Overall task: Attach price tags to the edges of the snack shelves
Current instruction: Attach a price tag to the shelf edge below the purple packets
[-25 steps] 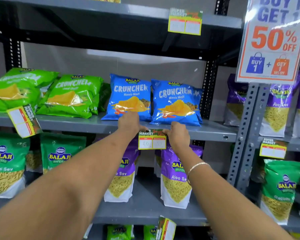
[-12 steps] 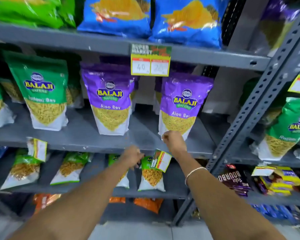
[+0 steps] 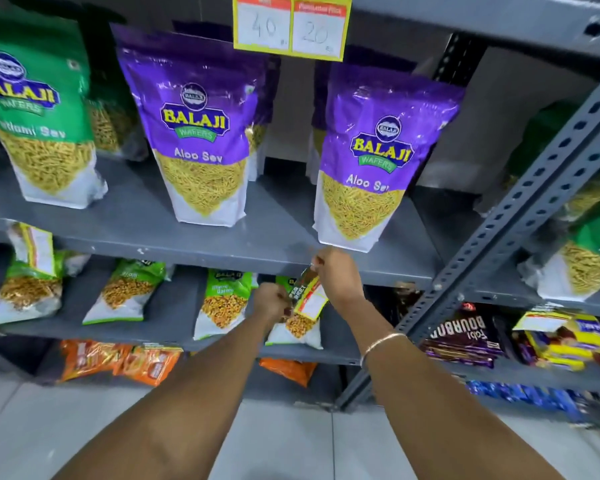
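A yellow price tag (image 3: pixel 309 296) hangs tilted at the front edge of the grey shelf (image 3: pixel 187 249) that carries the purple Aloo Sev bags (image 3: pixel 201 133). My left hand (image 3: pixel 274 302) pinches the tag's lower left side. At the tag's upper end, my right hand (image 3: pixel 336 275) grips it against the shelf edge. Another yellow tag (image 3: pixel 290 27), marked 40 and 20, hangs straight from the shelf above. A third tag (image 3: pixel 35 245) hangs crooked on the same shelf edge at far left.
Green Balaji bags (image 3: pixel 39 126) stand at left on the Aloo Sev shelf. Small green packs (image 3: pixel 222 299) and orange packs (image 3: pixel 122 362) fill the lower shelves. A perforated grey upright (image 3: pixel 520 216) runs diagonally at right, with biscuit packs (image 3: pixel 465 336) beyond it. Pale floor tiles lie below.
Both hands left the 40/20 tag on the upper shelf and dropped to the shelf below. They now hold the tilted tag there, and the view has moved closer and lower.
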The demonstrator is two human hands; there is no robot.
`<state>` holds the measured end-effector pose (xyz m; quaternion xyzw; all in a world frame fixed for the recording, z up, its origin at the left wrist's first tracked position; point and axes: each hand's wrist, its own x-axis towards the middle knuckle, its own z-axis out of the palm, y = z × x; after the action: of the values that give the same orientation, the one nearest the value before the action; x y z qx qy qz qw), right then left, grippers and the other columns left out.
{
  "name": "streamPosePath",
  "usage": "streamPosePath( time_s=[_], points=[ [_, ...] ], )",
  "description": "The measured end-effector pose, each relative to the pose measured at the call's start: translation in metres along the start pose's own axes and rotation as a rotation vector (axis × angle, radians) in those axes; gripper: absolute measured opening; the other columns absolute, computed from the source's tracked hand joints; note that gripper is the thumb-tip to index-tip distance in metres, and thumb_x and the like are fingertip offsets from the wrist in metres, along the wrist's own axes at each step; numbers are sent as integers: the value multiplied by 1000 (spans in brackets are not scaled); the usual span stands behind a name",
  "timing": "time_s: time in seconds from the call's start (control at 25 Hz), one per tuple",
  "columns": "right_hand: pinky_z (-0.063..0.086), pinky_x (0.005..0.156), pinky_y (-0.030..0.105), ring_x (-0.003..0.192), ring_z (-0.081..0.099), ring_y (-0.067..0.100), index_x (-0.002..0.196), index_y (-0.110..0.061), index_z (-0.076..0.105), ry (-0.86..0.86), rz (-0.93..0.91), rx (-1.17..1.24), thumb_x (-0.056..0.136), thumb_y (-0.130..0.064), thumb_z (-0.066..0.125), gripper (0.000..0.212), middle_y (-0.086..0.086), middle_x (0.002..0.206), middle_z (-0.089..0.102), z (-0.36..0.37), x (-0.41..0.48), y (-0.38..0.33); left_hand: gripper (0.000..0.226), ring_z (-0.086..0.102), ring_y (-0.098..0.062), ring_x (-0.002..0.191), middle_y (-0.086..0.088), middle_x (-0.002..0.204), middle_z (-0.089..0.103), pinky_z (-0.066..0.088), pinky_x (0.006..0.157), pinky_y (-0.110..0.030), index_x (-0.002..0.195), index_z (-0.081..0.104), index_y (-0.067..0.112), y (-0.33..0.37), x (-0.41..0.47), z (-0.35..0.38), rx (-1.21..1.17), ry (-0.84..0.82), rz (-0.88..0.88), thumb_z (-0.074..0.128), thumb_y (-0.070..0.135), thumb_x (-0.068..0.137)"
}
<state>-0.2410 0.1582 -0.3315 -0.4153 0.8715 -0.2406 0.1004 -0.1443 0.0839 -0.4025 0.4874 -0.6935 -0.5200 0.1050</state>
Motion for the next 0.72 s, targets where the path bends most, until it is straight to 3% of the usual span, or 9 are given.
streamPosePath(
  time_s=[0.12, 0.24, 0.48, 0.64, 0.72],
  points=[
    [43, 63, 31, 74, 62, 29, 75, 3, 66, 197, 182, 273, 85, 4, 53, 16, 20, 79, 69, 0, -22, 27, 13, 60, -16, 48, -16, 58, 65, 53, 59, -24, 69, 71, -10, 7, -6, -12, -70, 139, 84, 66, -2, 78],
    [41, 66, 22, 73, 59, 19, 78, 3, 70, 321, 370, 564, 82, 5, 64, 7, 11, 74, 67, 3, -29, 30, 14, 71, -34, 78, -29, 80, 74, 60, 79, -41, 80, 73, -12, 27, -12, -17, -51, 218, 179, 64, -1, 79],
    [42, 65, 22, 70, 57, 14, 80, 0, 71, 375, 439, 661, 80, -1, 71, 2, 3, 70, 62, 15, -16, 27, 19, 70, -34, 77, -28, 78, 73, 60, 79, -42, 78, 72, -13, 34, -5, -22, 44, 273, 269, 59, -1, 84],
    [50, 63, 28, 70, 62, 18, 71, -11, 66, 393, 460, 652, 83, -4, 70, 14, 8, 75, 70, 21, -16, 25, 25, 59, -21, 62, -15, 59, 59, 59, 71, -38, 61, 66, -8, 32, -3, -20, 83, 307, 299, 60, 1, 84],
    [52, 62, 31, 73, 66, 24, 65, -16, 59, 391, 454, 564, 84, -11, 69, 22, 7, 80, 72, 23, -14, 26, 40, 54, -22, 58, -16, 55, 53, 51, 61, -33, 45, 52, -1, 33, -3, -20, 117, 319, 287, 63, 7, 83]
  ],
)
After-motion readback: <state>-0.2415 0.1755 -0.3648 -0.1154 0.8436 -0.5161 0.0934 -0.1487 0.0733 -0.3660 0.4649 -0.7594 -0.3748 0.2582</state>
